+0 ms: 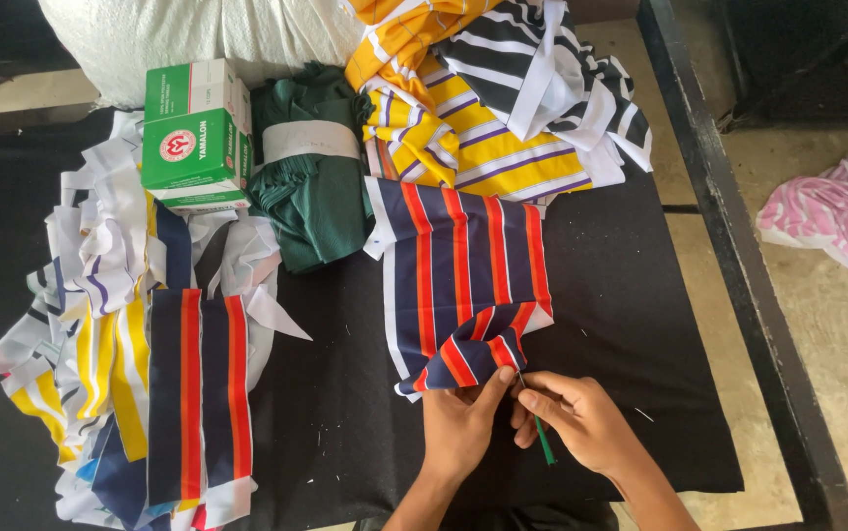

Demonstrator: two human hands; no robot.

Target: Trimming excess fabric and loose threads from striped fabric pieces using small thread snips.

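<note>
Striped fabric — folded corner pinched in left hand fingers | right hand fingers grip green-handled tool

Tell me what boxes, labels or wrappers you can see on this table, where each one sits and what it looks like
Small cardboard box: far left of the black table, on the fabric pile; rectangular, green and white, round red-and-white emblem on top.
Second box: just behind the first, same green and white.
Paper band: wrapped around the folded dark green fabric bundle, right of the boxes; plain white strip.
No screens or signs.
</note>
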